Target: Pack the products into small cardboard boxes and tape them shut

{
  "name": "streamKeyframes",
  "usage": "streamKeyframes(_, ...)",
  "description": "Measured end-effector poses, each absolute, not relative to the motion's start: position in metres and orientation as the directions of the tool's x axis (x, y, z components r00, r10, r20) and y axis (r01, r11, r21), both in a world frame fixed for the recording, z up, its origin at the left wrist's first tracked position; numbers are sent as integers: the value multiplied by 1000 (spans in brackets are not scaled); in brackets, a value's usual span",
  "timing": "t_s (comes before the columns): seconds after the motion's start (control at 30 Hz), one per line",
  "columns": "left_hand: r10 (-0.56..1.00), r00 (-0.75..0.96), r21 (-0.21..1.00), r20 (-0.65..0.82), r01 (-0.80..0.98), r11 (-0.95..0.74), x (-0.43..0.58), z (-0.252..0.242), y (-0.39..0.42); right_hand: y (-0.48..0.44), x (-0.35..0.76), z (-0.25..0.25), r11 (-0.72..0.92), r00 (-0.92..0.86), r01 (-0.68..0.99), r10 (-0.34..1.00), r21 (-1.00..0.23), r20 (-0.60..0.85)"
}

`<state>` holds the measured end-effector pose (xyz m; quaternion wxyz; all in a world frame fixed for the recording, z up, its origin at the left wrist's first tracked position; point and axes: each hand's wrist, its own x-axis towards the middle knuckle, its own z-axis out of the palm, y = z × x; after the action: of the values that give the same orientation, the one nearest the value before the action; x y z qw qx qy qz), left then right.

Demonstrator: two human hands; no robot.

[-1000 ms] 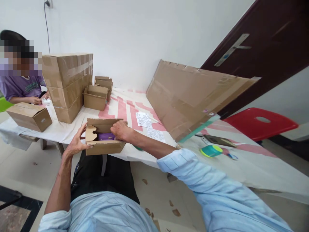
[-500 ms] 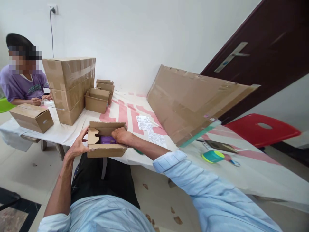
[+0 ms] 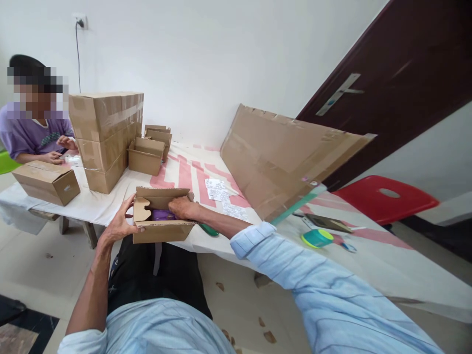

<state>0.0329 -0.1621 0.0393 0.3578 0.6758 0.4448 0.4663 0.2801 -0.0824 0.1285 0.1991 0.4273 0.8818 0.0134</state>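
An open cardboard box (image 3: 162, 233) is held over the near edge of the table, its top flaps raised. My left hand (image 3: 120, 223) grips its left end, with the thumb on the near side and the fingers on the far side. Inside lies something purple (image 3: 162, 215), whose kind I cannot make out. My right hand (image 3: 183, 207) reaches into the box's right end beside it, fingers curled and their tips hidden. Under my right forearm, a green object (image 3: 209, 229) partly shows on the table.
Taped cartons (image 3: 106, 142) stand stacked at the left, near smaller open boxes (image 3: 145, 156) and a closed box (image 3: 47, 182). A co-worker (image 3: 35, 132) sits beyond. Sticker sheets (image 3: 221, 194), a large cardboard sheet (image 3: 287, 157), a teal tape roll (image 3: 317, 238) and a phone (image 3: 328, 222) occupy the table.
My right hand has shifted slightly lower within the box, while my left hand keeps its grip. The co-worker's hand has risen. The whole view has turned a little.
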Motion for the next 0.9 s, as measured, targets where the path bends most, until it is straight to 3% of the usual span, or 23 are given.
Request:
streamKeyframes(0.23,930,187,904,316,239,-355,31,41,-156,-98,295,171,612,-575,742,791,274,-209)
streamKeyframes(0.37,913,199,881,356,254,-399,34,40,-139,-95,322,201,585,-606,784,794,209,48)
streamKeyframes(0.47,917,187,863,352,316,-395,38,37,-123,-90,343,219,619,-608,783,739,65,291)
streamKeyframes(0.6,913,250,842,321,366,-396,31,43,-112,-83,363,232,706,-527,658,680,-262,509)
streamKeyframes(0.73,873,217,808,437,333,-487,21,72,-122,-82,371,234,666,-405,520,743,-535,533)
streamKeyframes(0.9,735,279,650,618,345,-677,44,128,-140,-83,355,221,606,-386,358,789,-710,479)
